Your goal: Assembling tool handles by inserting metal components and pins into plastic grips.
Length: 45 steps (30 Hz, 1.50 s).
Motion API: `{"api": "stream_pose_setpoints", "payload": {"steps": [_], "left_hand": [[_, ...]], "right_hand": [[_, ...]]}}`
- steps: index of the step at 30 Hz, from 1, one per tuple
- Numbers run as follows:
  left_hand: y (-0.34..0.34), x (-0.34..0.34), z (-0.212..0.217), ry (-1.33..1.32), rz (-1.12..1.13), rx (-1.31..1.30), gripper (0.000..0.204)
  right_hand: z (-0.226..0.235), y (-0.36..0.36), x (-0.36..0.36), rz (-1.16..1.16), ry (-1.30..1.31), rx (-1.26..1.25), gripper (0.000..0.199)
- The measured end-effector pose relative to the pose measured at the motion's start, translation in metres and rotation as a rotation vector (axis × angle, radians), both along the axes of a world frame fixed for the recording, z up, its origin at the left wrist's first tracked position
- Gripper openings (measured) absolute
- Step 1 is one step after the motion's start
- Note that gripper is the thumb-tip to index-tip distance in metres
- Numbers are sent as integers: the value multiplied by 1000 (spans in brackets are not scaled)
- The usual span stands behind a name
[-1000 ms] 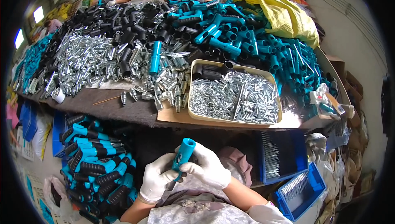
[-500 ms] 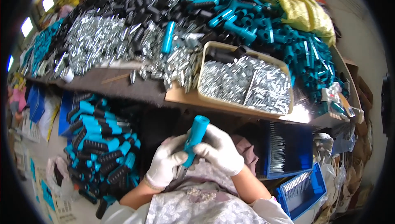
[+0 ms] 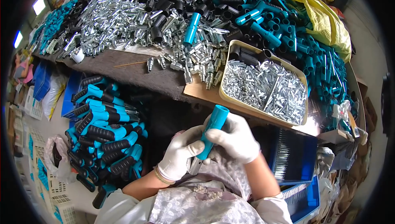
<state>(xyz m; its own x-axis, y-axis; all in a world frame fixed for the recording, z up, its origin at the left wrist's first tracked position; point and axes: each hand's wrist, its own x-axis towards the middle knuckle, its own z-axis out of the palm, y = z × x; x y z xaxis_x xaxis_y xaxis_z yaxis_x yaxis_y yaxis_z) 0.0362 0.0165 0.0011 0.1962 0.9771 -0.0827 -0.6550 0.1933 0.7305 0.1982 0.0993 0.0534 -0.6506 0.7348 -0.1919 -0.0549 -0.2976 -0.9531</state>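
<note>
In front of my apron I hold a teal tube (image 3: 217,119), tilted with its round upper end toward the bench. A silvery metal piece (image 3: 196,165) sticks out of its lower end. My right hand (image 3: 240,139), in a white glove, wraps the upper part from the right, thumb across the front. My left hand (image 3: 181,156), also gloved, closes round the lower part near the metal piece. Its fingers behind the tube are hidden. Another teal tube (image 3: 191,28) stands among metal fittings (image 3: 199,61) on the bench.
A cream tray (image 3: 265,119) of small metal pins sits at the bench edge. Teal housings (image 3: 284,30) and black sleeves (image 3: 177,0) are heaped behind. Teal-and-black handles (image 3: 109,131) pile up at my left; blue bins (image 3: 302,158) stand at my right.
The view has shifted, so the bench and piles appear farther right. Both hands keep their hold on the teal tube, with little visible change in grip.
</note>
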Motion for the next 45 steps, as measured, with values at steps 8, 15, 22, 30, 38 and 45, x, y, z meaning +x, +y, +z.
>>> {"api": "stream_pose_setpoints", "payload": {"steps": [8, 15, 22, 30, 38, 45], "left_hand": [[10, -14, -7, -125, 23, -170, 46], [6, -23, -25, -290, -15, -332, 35], [11, -32, -16, -275, 19, -332, 38], [9, -32, -5, -136, 76, -224, 46], [-3, -10, 19, 69, -121, -105, 53], [-17, 5, -9, -131, -73, -162, 54]], "right_hand": [[87, 145, 21, -351, -639, 1198, 13], [76, 252, -2, -260, -988, 1719, 15], [51, 275, -32, 49, -1528, 1468, 46], [81, 201, 3, -409, -1043, 1458, 35], [4, 11, 10, -129, 261, 213, 78], [-34, -30, 15, -210, 280, 83, 85]]}}
